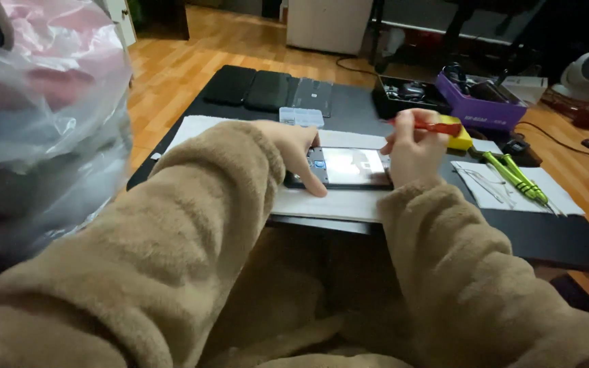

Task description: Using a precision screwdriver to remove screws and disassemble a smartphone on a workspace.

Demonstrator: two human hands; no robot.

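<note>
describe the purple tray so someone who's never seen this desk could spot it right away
Start at the low black table and go to its far right corner, beyond the right hand holding a red-handled screwdriver. The purple tray sits there, an open box of dark tools beside a black tray. It is the only purple thing.

Your low black table [553,242] stands on wood floor [172,68]. White mat [322,203] at centre; phones [253,88] at eleven o'clock; purple tray [482,109] at one o'clock.
</note>
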